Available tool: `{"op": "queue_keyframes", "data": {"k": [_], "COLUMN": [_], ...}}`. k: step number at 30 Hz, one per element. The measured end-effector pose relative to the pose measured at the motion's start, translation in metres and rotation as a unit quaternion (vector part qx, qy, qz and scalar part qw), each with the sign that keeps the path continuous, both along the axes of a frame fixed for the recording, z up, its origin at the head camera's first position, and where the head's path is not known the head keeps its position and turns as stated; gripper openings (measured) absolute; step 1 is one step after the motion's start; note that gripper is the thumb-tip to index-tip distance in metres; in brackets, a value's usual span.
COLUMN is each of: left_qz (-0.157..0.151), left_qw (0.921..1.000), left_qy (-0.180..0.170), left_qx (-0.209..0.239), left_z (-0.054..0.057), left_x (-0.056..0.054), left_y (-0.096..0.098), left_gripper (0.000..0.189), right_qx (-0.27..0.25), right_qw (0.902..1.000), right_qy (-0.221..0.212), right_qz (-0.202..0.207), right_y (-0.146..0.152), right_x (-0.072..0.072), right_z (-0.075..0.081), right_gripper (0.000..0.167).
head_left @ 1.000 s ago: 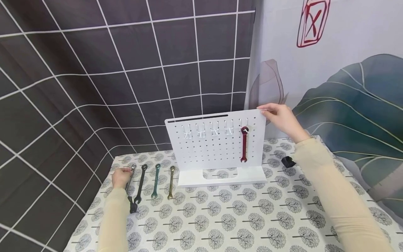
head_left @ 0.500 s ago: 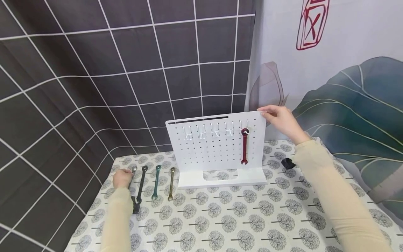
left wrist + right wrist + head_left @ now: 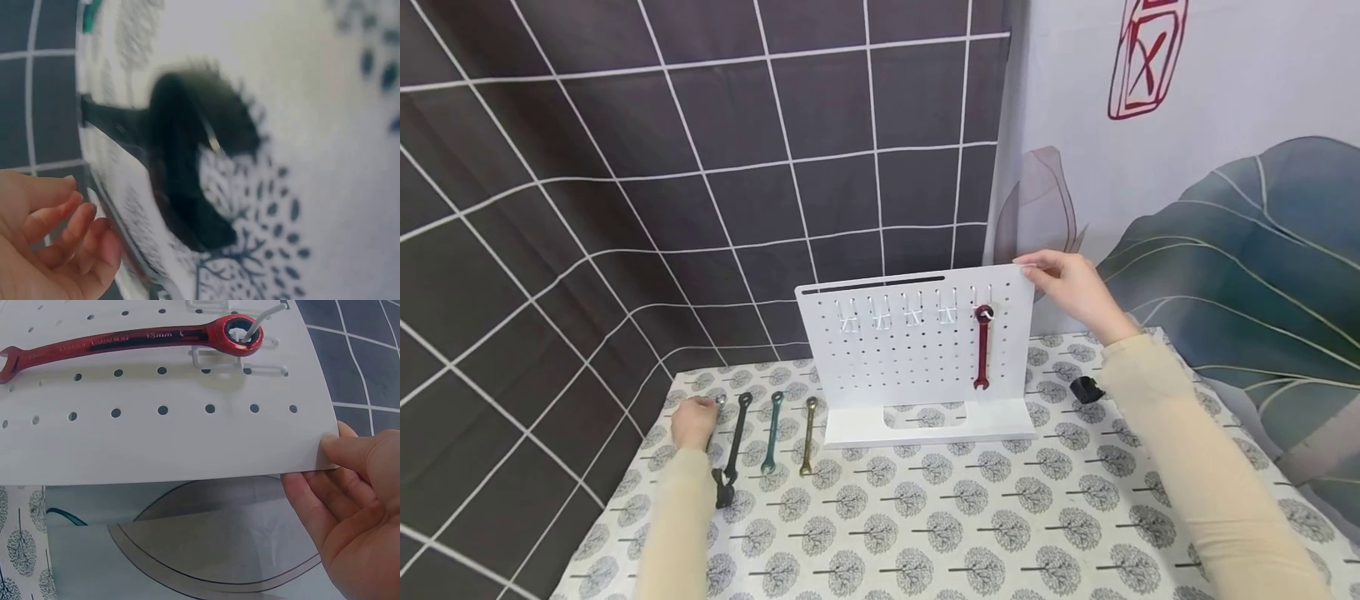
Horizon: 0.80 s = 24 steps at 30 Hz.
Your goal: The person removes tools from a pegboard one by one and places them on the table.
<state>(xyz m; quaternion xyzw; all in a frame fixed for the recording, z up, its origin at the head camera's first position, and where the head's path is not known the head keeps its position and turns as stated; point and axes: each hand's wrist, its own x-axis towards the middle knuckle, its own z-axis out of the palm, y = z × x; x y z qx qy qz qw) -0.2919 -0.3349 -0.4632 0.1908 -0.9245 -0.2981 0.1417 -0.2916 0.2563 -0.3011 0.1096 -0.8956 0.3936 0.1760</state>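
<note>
My left hand (image 3: 694, 422) is beside the leftmost wrench, a silver combination wrench (image 3: 721, 400) mostly hidden by it. In the left wrist view, the fingers are loosely bent by that wrench's edge; thumb and fingertips do not close round it. A black combination wrench (image 3: 739, 435) lies just right of the hand, its open end large and blurred in the left wrist view. My right hand (image 3: 1067, 282) pinches the upper right corner of a white pegboard (image 3: 917, 362), thumb in front and fingers behind. A red combination wrench (image 3: 144, 339) hangs by its ring end on the rightmost hook.
Green (image 3: 772, 433) and gold (image 3: 808, 435) combination wrenches lie between the black wrench and the pegboard. Several white hooks (image 3: 880, 315) on the board bear nothing. A black object (image 3: 1086, 389) lies on the tree-patterned tablecloth (image 3: 940, 517) at right. Tiled-pattern curtain hangs behind.
My left hand has shifted slightly right and down over the silver wrench, which is now more hidden. My right hand stays on the pegboard's corner.
</note>
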Motion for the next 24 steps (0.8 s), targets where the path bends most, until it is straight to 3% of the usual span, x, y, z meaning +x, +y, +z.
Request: {"op": "queue_keyframes", "data": {"k": [6, 10, 14, 18, 24], "left_qz": [-0.063, -0.088, -0.121, -0.165, -0.21], "left_qw": [0.9973, 0.9935, 0.9849, 0.9716, 0.9591], "left_qy": [0.033, 0.045, 0.047, 0.041, 0.047], "left_qx": [0.016, 0.056, 0.115, 0.165, 0.184], "left_z": [0.016, 0.026, 0.035, 0.044, 0.058], "left_x": [-0.008, -0.011, -0.007, 0.0, 0.006], "left_y": [0.011, 0.018, 0.027, 0.039, 0.067], "left_gripper": [0.029, 0.03, 0.032, 0.036, 0.036], "right_qx": [0.003, 0.002, 0.002, 0.001, -0.003], "right_qw": [0.9999, 0.9999, 0.9999, 0.9999, 0.9999], "right_qy": [0.008, 0.011, 0.007, -0.001, 0.005], "right_qz": [-0.009, -0.002, 0.008, 0.01, 0.008], "right_y": [0.002, 0.001, 0.0, -0.001, 0.001], "right_x": [0.001, 0.0, 0.0, 0.0, -0.002], "right_z": [0.003, 0.005, 0.004, 0.001, -0.002], "right_gripper": [0.033, 0.032, 0.034, 0.034, 0.034]}}
